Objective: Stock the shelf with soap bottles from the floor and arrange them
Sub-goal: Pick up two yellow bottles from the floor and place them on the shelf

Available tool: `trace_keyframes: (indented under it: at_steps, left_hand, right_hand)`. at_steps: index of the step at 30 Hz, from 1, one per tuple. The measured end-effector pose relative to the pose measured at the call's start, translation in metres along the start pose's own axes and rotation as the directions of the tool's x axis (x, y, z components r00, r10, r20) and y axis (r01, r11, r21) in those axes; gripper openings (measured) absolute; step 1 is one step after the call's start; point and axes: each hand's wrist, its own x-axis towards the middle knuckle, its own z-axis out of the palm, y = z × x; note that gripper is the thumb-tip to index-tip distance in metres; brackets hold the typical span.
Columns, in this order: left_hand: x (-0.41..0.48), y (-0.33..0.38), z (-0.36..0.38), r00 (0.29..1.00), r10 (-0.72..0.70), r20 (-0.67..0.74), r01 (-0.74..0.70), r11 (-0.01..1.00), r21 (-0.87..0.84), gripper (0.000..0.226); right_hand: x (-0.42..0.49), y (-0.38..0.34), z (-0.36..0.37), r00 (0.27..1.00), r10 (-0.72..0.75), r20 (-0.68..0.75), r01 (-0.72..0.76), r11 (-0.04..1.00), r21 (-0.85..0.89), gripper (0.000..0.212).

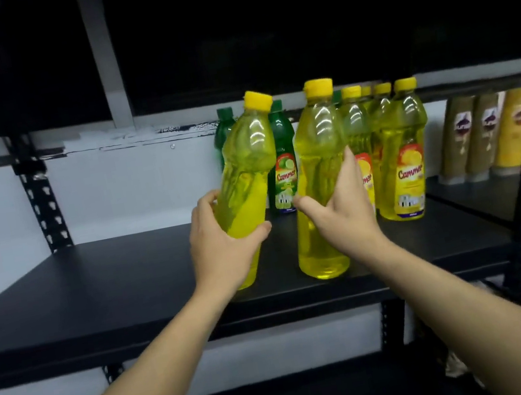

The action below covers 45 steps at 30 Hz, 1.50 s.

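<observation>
Now, your left hand (221,239) is wrapped round the lower half of a clear plastic, yellow-capped tilted bottle (244,172) of yellow soap, its cap leaning right toward its neighbour. Your right hand (341,207) clasps the waist of a matching yellow-capped upright bottle (314,153), which stands near the front edge of the matt black shelf board (111,286). Your wrist hides the base of the tilted bottle, so I cannot say whether it rests on the board or hangs just above it. Bring that one upright first and set it flat before you let go, because a full bottle released on its edge is likely to topple into the two dark green bottles (281,138) behind. No label shows on either bottle you hold, while the labelled yellow bottles (402,158) just to the right face outward, so turn each of yours until its label looks at you. Then slide both back and to the right, square with that row, and well off the front lip. Leave the tan squeeze bottles (481,137) on the next shelf alone.
</observation>
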Motion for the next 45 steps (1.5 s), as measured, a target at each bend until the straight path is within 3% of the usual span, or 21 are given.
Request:
trace_keyframes:
  at_steps: [5, 10, 13, 20, 27, 32, 35, 39, 45]
  left_hand:
    - [0.017, -0.024, 0.017, 0.993, -0.113, 0.017, 0.114, 0.992, -0.05, 0.079]
    - [0.026, -0.038, 0.024, 0.985, -0.141, 0.095, 0.14, 0.99, 0.011, 0.098]
    - [0.027, -0.046, 0.027, 0.98, -0.136, 0.148, 0.129, 0.99, 0.055, 0.107]
    - [0.029, -0.055, 0.029, 0.982, -0.173, 0.07, 0.162, 0.977, 0.135, 0.117]
    - [0.028, -0.05, 0.023, 0.973, -0.221, 0.067, 0.218, 0.975, 0.041, 0.098]
    - [0.033, -0.056, 0.022, 0.945, -0.32, 0.073, 0.327, 0.935, -0.14, 0.07]
    - [0.032, -0.058, 0.021, 0.933, -0.346, 0.101, 0.36, 0.914, -0.188, 0.074]
    - [0.029, -0.058, 0.02, 0.946, -0.318, 0.061, 0.323, 0.94, -0.11, 0.076]
    - [0.029, -0.056, 0.018, 0.943, -0.312, 0.116, 0.328, 0.931, -0.159, 0.062]
  right_hand:
    - [0.013, 0.025, 0.033, 0.996, -0.019, -0.092, 0.012, 0.996, -0.085, 0.103]
    - [0.012, 0.044, 0.049, 0.997, 0.057, -0.056, -0.064, 0.99, -0.129, 0.117]
    - [0.013, 0.058, 0.052, 0.992, 0.064, -0.105, -0.083, 0.978, -0.191, 0.116]
    - [0.013, 0.062, 0.046, 0.985, 0.12, -0.124, -0.142, 0.971, -0.191, 0.11]
    - [0.012, 0.061, 0.043, 0.976, 0.216, -0.022, -0.214, 0.975, 0.062, 0.086]
    - [0.014, 0.061, 0.042, 0.978, 0.192, -0.08, -0.194, 0.981, -0.015, 0.09]
    - [0.014, 0.067, 0.044, 0.975, 0.209, -0.08, -0.208, 0.978, 0.027, 0.092]
    - [0.016, 0.071, 0.044, 0.97, 0.241, -0.037, -0.233, 0.96, 0.153, 0.077]
    - [0.017, 0.073, 0.045, 0.946, 0.304, 0.11, -0.322, 0.909, 0.263, 0.099]
